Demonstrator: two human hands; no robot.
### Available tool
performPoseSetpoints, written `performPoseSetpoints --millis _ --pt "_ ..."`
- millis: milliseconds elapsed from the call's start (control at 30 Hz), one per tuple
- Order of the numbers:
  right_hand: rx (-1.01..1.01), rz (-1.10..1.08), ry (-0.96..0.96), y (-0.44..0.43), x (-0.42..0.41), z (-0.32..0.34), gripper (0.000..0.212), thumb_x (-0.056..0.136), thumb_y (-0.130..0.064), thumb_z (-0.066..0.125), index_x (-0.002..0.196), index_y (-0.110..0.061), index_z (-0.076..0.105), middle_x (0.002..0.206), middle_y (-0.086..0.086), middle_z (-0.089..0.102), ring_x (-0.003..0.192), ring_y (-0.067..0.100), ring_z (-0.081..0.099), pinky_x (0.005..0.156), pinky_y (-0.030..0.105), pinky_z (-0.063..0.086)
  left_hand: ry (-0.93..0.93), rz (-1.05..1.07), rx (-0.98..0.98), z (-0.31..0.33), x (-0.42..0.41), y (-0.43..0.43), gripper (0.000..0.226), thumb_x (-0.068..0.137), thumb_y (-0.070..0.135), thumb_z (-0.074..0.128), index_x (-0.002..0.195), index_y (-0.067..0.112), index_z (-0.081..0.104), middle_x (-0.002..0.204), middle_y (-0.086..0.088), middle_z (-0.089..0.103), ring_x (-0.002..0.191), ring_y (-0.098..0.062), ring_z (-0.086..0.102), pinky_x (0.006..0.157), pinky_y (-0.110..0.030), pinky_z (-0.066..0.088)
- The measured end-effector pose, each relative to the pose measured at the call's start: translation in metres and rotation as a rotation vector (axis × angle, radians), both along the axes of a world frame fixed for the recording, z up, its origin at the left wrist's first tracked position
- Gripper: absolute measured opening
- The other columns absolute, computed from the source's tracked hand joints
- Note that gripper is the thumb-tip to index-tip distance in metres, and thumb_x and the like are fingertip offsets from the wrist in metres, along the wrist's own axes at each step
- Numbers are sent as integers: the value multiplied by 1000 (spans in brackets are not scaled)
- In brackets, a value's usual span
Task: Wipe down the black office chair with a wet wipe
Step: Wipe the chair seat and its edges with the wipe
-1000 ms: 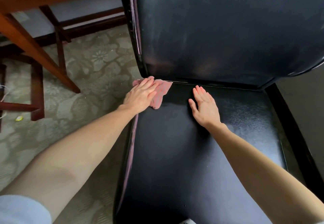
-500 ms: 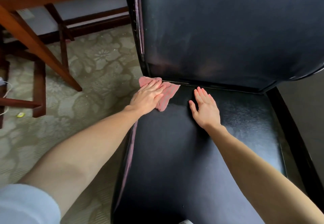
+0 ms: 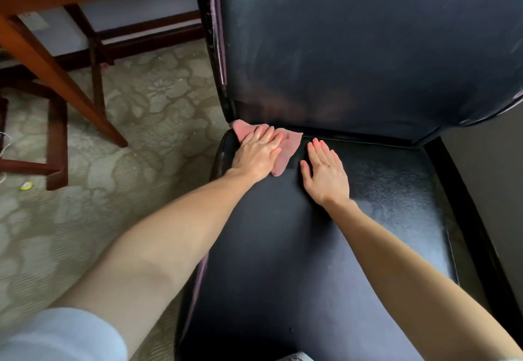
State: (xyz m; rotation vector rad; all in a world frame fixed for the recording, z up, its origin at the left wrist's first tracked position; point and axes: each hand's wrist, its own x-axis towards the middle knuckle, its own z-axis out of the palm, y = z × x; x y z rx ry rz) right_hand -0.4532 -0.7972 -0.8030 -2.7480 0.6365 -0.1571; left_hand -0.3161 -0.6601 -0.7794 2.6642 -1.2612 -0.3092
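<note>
Head view, nearest first: your two bare forearms reach out over the black office chair (image 3: 283,261), whose seat fills the lower frame, its backrest rising beyond. Your left hand (image 3: 256,155) lies flat with fingers straight, pinning the pink wet wipe (image 3: 285,148) against the rear left corner of the seat; it presses rather than pinches, so the grip is an open palm on the cloth. Your right hand (image 3: 325,172) is spread flat and empty on the seat just beside the wipe, apparently bracing.

The wipe lies directly under and slightly right of your left palm, its long edge along the seam where seat meets backrest. That seam runs rightward, so the stroke probably follows it toward your right hand, which would need to lift clear.

Compared with half a second ago, the left hand and wipe have slid rightward, leaving the seat's left edge exposed; the right hand has stayed put.

Beyond, wooden table legs (image 3: 56,77) stand on patterned carpet (image 3: 155,100).
</note>
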Motion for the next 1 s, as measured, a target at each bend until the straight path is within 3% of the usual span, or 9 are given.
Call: performPoseSetpoints --millis 333,467,600,700,767,900,1000 --pt "65 14 7 -3 1 3 54 105 -35 37 154 -13 29 163 3 21 152 15 12 122 27 2 28 182 25 10 23 44 49 107 28 30 155 21 26 163 3 19 150 -13 12 119 -29 8" --pt "162 8 -18 -7 2 5 55 104 -34 43 153 -11 31 163 4 23 152 16 14 123 29 5 -41 60 -11 7 -4 1 49 106 26 32 154 15 27 158 -2 31 148 -22 17 119 -31 13" --pt "248 27 -2 -10 3 13 56 103 -30 49 152 -8 33 160 7 29 151 20 19 122 31 11 105 8 26 10 -7 -13 52 107 37 30 156 23 21 164 -3 14 152 -19 4 122 -33 4" --pt "212 4 -119 -5 9 20 46 100 -22 53 143 -7 48 150 8 47 143 25 37 116 33 29 155 37 22 18 8 20 62 101 51 40 156 32 18 166 -2 2 152 -16 -4 122 -34 3" --pt "209 90 -149 8 25 24 43 98 -17 55 140 -7 52 146 9 52 138 27 44 112 34 34 123 70 54 21 15 43 76 95 61 44 157 27 16 165 -4 -3 151 -16 -9 121 -33 -2" --pt "204 368 -65 36 62 19 48 99 -13 50 146 -4 43 155 14 38 147 30 30 119 40 22 63 90 83 18 16 61 97 85 76 43 158 19 13 166 -5 -2 151 -17 -8 121 -33 -2" --pt "138 365 -35 28 61 8 46 104 -21 44 148 -11 42 157 12 36 148 29 28 123 42 16 37 86 112 15 15 54 99 84 78 41 157 19 12 165 -4 -2 151 -15 -10 123 -34 -3"
